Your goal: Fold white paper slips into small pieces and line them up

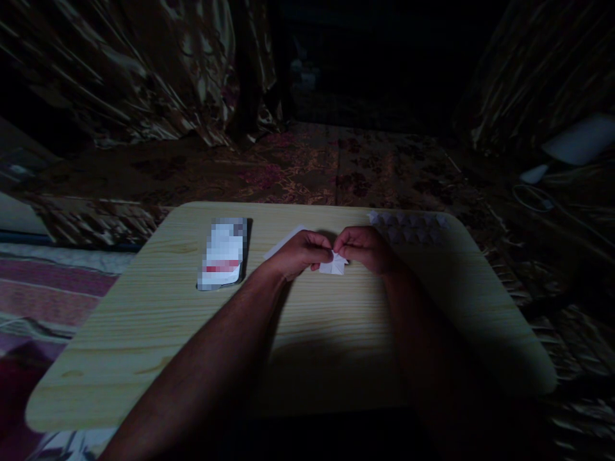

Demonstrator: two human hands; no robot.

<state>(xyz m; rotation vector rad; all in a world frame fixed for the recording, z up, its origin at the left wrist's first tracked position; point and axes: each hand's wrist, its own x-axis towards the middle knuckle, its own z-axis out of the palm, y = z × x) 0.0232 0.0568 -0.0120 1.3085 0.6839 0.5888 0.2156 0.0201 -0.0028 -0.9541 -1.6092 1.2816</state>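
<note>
A small piece of folded white paper (335,264) is pinched between both hands, just above the middle of the wooden table. My left hand (306,248) grips its left side with thumb and fingers pressed together. On the opposite side, my right hand (361,248) pinches the top right part, where a few pointed folds stick out. Creases run across the lower, flat part of the paper. Behind my left hand lies a flat white sheet (283,243), partly covered by the hand. Several small folded paper pieces (408,227) sit in rows beyond my right hand, in dim light.
The light wooden table (158,307) has rounded corners. A phone (223,253) with a blurred lit screen lies on its left side. Patterned cloth (307,166) covers the surface behind, below dark curtains. A white lamp-like object (576,141) with a cable stands at right.
</note>
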